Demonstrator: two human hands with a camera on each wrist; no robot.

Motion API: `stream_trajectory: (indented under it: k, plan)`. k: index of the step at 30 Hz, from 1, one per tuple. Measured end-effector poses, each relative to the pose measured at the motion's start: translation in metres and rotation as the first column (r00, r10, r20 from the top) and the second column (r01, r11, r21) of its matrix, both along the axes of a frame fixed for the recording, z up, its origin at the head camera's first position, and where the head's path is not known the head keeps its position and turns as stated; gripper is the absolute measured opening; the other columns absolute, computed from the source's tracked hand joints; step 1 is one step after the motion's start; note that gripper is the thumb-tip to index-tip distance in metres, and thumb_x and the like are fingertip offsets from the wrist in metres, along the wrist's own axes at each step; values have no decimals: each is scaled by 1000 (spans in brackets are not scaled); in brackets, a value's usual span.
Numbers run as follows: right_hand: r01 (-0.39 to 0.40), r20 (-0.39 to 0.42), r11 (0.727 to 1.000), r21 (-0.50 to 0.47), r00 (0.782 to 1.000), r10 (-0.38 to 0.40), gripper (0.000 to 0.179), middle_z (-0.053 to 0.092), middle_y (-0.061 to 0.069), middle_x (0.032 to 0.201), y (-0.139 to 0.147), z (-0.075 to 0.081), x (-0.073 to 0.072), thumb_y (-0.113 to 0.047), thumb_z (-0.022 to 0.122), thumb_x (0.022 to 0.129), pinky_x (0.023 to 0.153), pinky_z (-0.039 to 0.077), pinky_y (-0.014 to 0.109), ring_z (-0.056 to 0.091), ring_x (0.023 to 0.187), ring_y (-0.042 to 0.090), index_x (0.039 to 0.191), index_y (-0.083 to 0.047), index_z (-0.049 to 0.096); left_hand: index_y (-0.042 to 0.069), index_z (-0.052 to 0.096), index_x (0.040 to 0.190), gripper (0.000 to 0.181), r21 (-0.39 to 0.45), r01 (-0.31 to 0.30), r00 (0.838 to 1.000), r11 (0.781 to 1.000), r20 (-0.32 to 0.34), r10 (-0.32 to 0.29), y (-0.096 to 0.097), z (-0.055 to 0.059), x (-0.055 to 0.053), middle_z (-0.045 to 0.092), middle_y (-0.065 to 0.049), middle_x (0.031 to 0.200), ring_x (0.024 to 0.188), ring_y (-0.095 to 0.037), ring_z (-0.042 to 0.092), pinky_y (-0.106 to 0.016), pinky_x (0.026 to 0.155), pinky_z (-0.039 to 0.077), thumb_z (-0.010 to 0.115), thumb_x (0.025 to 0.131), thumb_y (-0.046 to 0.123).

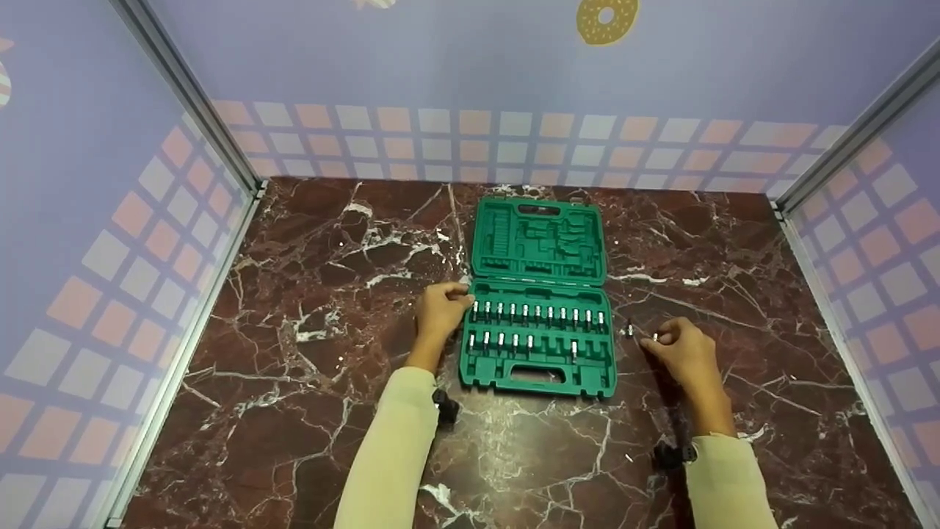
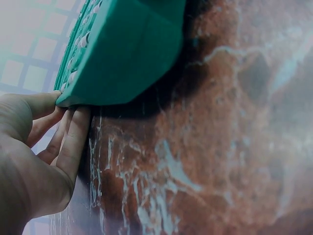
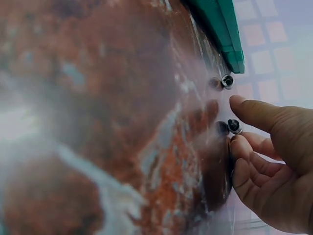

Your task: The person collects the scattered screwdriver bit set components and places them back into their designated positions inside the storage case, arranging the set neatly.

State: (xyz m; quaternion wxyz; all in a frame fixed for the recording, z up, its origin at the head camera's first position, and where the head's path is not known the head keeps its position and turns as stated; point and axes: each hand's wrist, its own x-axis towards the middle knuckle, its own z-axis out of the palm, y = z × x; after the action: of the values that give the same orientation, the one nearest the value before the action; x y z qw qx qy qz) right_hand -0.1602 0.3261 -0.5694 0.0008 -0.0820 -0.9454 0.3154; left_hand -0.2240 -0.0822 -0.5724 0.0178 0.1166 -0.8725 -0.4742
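Note:
An open green plastic case (image 1: 540, 288) lies on the table, its lower half holding two rows of silver bit sockets (image 1: 537, 314). At the case's left edge, my left hand (image 1: 440, 312) grips the rim; the left wrist view shows the thumb (image 2: 43, 104) on top and fingers by the underside. To the right of the case, my right hand (image 1: 684, 351) is low over the table. A small bit socket (image 3: 234, 126) stands between its parted thumb and index finger, the thumb apart from it. Another bit socket (image 3: 227, 81) stands nearer the case.
The table (image 1: 330, 419) is dark red marble-patterned with white veins. Patterned walls (image 1: 440, 139) enclose it at the back and both sides, with metal strips (image 1: 198, 95) at the corners. The case's lid (image 1: 540, 239) lies folded back, its moulded recesses facing up.

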Motion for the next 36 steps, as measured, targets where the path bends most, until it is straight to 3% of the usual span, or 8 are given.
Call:
stream_trajectory:
  k: [8,17,24,30,32,36]
  plan:
    - [-13,-60,1000,-1,998,13,25,75,19,93,-1,-4,-1,-16,80,90,86,53,53,69,89,37,104,2,69,17,83,107,19,0,-4,1000,1000,-5,4,0,1,-1,80,-3,99,92,-23,74,-43,82,60,81,90,24]
    - [4,-72,1000,-14,997,-5,19,77,17,93,0,-4,1,-16,77,93,88,54,52,70,90,37,102,0,73,19,83,107,20,-17,-3,1000,1000,-1,3,0,1,-1,80,-3,99,95,-24,74,-45,85,60,82,89,26]
    - [-12,-78,999,-37,997,9,19,77,14,95,-1,-4,2,-18,74,96,82,52,44,69,88,30,107,-3,75,20,84,106,19,-23,-7,1000,1000,9,8,0,1,0,80,-2,98,95,-23,74,-45,86,59,82,88,27]
    - [-31,-68,983,-181,997,19,18,73,10,90,-4,-3,-2,-16,72,98,65,51,22,62,70,9,108,-2,73,18,84,105,18,-12,-5,1000,1000,5,5,0,1,0,80,-3,98,95,-24,74,-44,86,59,82,88,24]
    - [-47,-59,965,-257,998,33,20,72,13,90,-5,0,-3,-15,71,98,61,53,20,63,67,8,110,1,71,18,84,105,18,-10,-4,1000,1000,2,4,0,1,0,80,-4,98,96,-25,74,-44,86,59,82,88,23]
    - [-78,-43,926,-370,997,67,22,73,23,96,-9,3,-4,-12,68,100,64,59,23,68,72,13,114,6,67,19,83,106,18,-16,1,1000,1000,2,-1,0,1,0,80,-3,98,95,-24,74,-45,85,59,81,89,24]
